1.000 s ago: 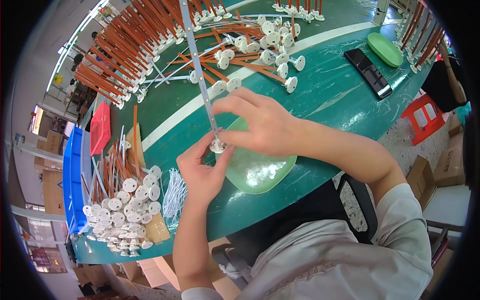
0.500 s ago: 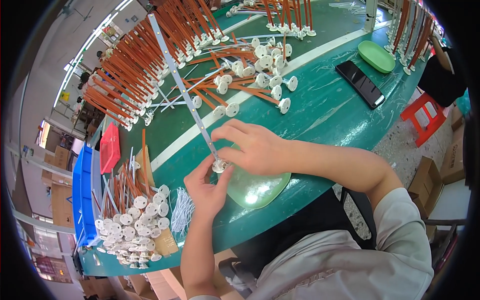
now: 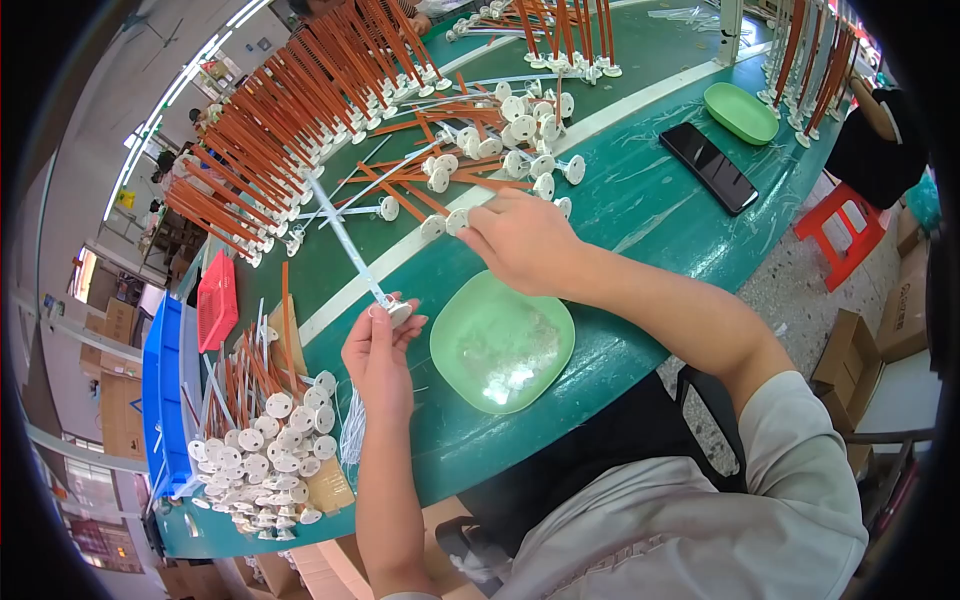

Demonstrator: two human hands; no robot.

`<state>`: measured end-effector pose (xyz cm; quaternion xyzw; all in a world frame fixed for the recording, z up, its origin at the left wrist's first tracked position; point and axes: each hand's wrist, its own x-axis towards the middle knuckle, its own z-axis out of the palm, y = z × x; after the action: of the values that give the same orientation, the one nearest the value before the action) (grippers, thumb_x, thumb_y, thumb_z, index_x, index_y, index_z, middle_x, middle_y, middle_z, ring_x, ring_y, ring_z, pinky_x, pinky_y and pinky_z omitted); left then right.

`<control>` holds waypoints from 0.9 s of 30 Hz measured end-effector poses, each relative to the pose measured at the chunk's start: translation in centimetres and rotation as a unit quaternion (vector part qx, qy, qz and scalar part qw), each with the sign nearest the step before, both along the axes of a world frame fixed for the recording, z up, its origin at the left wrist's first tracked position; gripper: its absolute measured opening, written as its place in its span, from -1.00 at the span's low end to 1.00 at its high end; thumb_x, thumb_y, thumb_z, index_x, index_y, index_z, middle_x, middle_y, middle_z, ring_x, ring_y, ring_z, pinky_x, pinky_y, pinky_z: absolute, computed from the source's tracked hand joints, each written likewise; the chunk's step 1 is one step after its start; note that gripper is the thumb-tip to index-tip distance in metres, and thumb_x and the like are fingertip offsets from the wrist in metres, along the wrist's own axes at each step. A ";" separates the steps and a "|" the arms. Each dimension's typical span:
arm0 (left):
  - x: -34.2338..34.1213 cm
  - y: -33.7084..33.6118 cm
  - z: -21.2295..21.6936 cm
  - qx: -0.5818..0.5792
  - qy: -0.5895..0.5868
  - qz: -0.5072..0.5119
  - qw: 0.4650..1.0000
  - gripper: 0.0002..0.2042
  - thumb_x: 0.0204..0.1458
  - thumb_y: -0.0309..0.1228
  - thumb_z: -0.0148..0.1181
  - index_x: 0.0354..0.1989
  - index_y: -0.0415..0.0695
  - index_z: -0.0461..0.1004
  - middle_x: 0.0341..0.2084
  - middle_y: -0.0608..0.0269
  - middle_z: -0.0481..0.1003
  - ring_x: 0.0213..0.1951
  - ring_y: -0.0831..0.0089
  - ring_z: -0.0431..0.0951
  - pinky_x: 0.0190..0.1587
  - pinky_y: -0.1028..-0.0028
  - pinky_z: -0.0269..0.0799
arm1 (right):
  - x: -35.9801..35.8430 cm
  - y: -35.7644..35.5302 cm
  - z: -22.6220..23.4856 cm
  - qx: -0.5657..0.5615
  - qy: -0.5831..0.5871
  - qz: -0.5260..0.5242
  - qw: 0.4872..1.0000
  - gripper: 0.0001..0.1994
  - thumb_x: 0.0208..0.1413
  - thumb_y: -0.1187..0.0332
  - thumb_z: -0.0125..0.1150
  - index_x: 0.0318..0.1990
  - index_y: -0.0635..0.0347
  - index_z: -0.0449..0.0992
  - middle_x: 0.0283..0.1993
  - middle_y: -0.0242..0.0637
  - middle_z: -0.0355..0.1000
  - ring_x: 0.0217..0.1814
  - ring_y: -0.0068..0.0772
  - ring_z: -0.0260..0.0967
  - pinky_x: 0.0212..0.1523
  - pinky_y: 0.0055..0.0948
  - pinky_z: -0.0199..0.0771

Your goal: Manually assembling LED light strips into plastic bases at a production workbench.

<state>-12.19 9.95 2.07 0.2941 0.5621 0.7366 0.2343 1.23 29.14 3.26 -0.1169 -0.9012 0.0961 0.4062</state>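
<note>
A: What is the setting?

B: A workshop with a green counter (image 3: 640,215) crossed by a pale stripe. Rows of upright orange rods with white round bases (image 3: 270,130) stand along its far side, and loose ones lie in the middle.

A: And the left hand?

B: The left hand (image 3: 378,350) is raised near the counter's front edge, its fingers (image 3: 385,318) closed around the lower end of a thin white rod (image 3: 345,240), just by the rod's white disc (image 3: 398,312). The rod slants up and away to the left.

A: The right hand?

B: The right hand (image 3: 520,240) rests farther out, fingers pinched on a small white disc piece (image 3: 457,220) at the edge of the loose pile (image 3: 500,150).

A: What lies between them?

B: A light green shallow tray (image 3: 500,345), just beside the left hand. Left of it is a heap of white-based pieces (image 3: 270,440), with a blue bin (image 3: 165,390) and a red basket (image 3: 215,300) beyond. A black phone (image 3: 708,167) and a second green tray (image 3: 740,112) lie far right.
</note>
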 end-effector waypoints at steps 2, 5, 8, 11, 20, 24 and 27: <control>-0.1 -0.3 0.0 0.006 -0.019 -0.005 1.000 -0.67 0.28 -0.28 -0.01 -0.12 -0.36 0.49 -0.29 0.01 0.57 -0.31 0.36 0.60 -0.22 0.43 0.52 | 0.2 -0.1 0.7 -0.099 -0.158 -0.053 0.981 -0.87 0.02 0.42 0.20 -0.28 0.21 0.45 -0.30 -0.15 0.48 -0.24 -0.06 0.45 -0.25 -0.19 0.49; 0.0 -0.3 0.2 0.017 -0.053 -0.028 0.998 -0.63 0.28 -0.22 -0.03 -0.13 -0.36 0.48 -0.32 0.01 0.56 -0.37 0.36 0.58 -0.24 0.42 0.50 | 0.3 -0.2 0.0 -0.094 0.025 0.057 0.994 -0.88 0.03 0.35 0.18 -0.34 0.20 0.49 -0.35 -0.13 0.49 -0.29 -0.03 0.46 -0.26 -0.14 0.47; 0.1 -0.1 0.2 0.034 -0.099 -0.053 0.993 -0.63 0.27 -0.22 -0.01 -0.10 -0.37 0.46 -0.32 0.02 0.56 -0.40 0.37 0.56 -0.26 0.43 0.48 | 1.0 -0.5 0.0 -0.027 -0.110 0.238 0.965 -0.84 -0.01 0.29 0.21 -0.31 0.13 0.56 -0.34 -0.12 0.50 -0.20 -0.03 0.48 -0.22 -0.09 0.48; -0.2 -0.4 0.1 0.065 -0.155 -0.063 0.984 -0.64 0.24 -0.26 0.02 -0.04 -0.37 0.43 -0.31 0.01 0.56 -0.36 0.35 0.57 -0.24 0.41 0.49 | 1.4 -2.4 1.0 -0.023 -0.246 0.341 0.907 -0.78 -0.04 0.26 0.26 -0.29 0.19 0.55 -0.37 -0.12 0.47 -0.22 0.00 0.47 -0.19 -0.11 0.48; 0.6 -0.3 0.0 0.144 -0.180 -0.177 0.957 -0.66 0.24 -0.38 -0.02 0.08 -0.38 0.33 -0.13 -0.17 0.51 -0.20 0.27 0.61 -0.07 0.36 0.55 | 1.1 -2.2 1.1 -0.091 -0.352 0.380 0.850 -0.85 -0.11 0.38 0.24 -0.36 0.22 0.59 -0.43 -0.12 0.52 -0.32 -0.03 0.50 -0.27 -0.19 0.49; 1.5 -0.7 -0.2 0.104 -0.098 -0.135 0.981 -0.66 0.22 -0.41 0.03 0.09 -0.36 0.33 -0.12 -0.12 0.52 -0.18 0.24 0.60 -0.05 0.34 0.53 | 0.6 -2.2 0.7 -0.131 -0.271 0.430 0.851 -0.89 -0.12 0.41 0.24 -0.40 0.19 0.60 -0.45 -0.14 0.52 -0.35 -0.08 0.50 -0.29 -0.24 0.50; 1.9 0.2 1.0 0.080 -0.059 -0.095 0.990 -0.66 0.22 -0.39 0.06 0.10 -0.33 0.34 -0.09 -0.09 0.52 -0.14 0.23 0.59 -0.01 0.32 0.49 | 0.5 -2.0 0.6 -0.190 -0.216 0.384 0.878 -0.90 -0.12 0.41 0.28 -0.41 0.19 0.61 -0.43 -0.19 0.53 -0.37 -0.15 0.50 -0.29 -0.28 0.51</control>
<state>-10.27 10.14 3.05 0.3203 0.4560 0.7697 0.3115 1.73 27.10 3.82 0.1451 -0.9050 0.3865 0.1030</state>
